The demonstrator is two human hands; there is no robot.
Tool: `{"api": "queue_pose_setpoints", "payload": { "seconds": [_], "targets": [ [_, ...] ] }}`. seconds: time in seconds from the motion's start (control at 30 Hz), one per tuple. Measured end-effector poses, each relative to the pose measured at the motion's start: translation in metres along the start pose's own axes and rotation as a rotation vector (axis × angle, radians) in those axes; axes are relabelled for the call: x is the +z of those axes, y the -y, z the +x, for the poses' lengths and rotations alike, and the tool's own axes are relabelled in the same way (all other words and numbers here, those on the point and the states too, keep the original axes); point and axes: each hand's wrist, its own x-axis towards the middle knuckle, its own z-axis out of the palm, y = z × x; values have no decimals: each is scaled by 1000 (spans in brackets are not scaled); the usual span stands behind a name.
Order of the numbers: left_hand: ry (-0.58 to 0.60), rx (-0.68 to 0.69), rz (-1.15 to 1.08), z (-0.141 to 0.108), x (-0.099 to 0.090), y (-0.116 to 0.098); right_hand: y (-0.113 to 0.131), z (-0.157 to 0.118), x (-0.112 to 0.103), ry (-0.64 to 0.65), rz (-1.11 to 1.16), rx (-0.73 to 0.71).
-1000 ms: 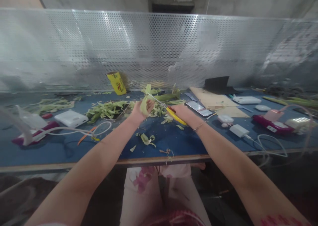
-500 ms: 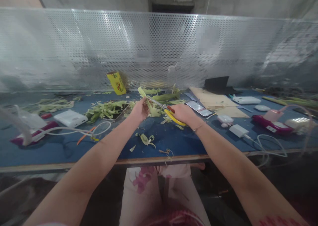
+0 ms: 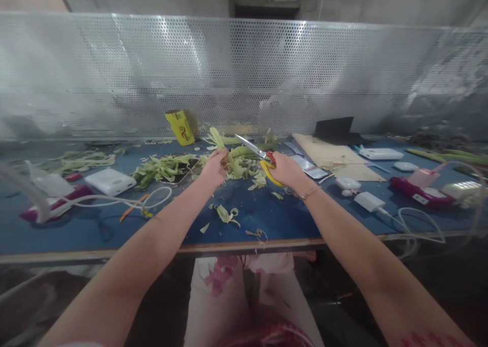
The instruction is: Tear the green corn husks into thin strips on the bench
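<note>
My left hand is closed on a pale green leaf strip, which sticks up past the fingertips. My right hand grips a pair of scissors by its red and yellow handles. The blades point up and to the left, apart from the left fingers. Below and behind the hands lie cut leaf scraps and a longer green leaf piece. A small pile of green strips rests on a dark tray left of my left hand.
On the blue tabletop are a leaf curl, a yellow box, a phone and cardboard. White devices, chargers and cables sit at both sides. A perforated metal screen stands behind.
The scissors have come away from the leaf strip; their tip has moved up and right of my left fingers. My left hand keeps the strip in about the same place.
</note>
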Motion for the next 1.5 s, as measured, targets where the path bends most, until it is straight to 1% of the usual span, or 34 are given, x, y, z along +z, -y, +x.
{"api": "queue_pose_setpoints", "payload": {
  "seconds": [0.07, 0.17, 0.27, 0.4, 0.57, 0.67, 0.77, 0.9, 1.07, 1.13, 1.3, 1.5],
  "targets": [
    [-22, 41, 9, 2, -1, 0, 1, -1, -3, -3, 15, -4],
    [-63, 86, -53, 3, -1, -1, 3, -3, -5, 20, 35, -43],
    [-123, 43, -118, 4, 0, -3, 5, -4, -5, 69, 35, -101],
    [-108, -17, -196, 2, 0, -7, 7, -6, -2, 157, -10, -158],
    [-119, -48, -144, -3, 4, -10, 8, -7, -3, 198, -27, -168],
    [-118, -22, -97, -4, 5, -9, 7, -6, -5, 202, -38, -160],
    [-112, 9, -57, -1, 2, -7, 6, -5, -6, 202, -47, -159],
    [-83, 94, -10, 8, -4, -2, 6, -5, -9, 208, -27, -147],
    [34, 347, 175, 16, -12, 7, 8, -8, -12, 217, -3, -161],
    [62, 413, 270, 18, -15, 10, 8, -8, -12, 216, 4, -164],
    [75, 495, 485, 18, -19, 9, 7, -7, -13, 219, 26, -163],
    [102, 568, 617, 14, -18, 6, 9, -9, -18, 225, -11, -162]
  ]
}}
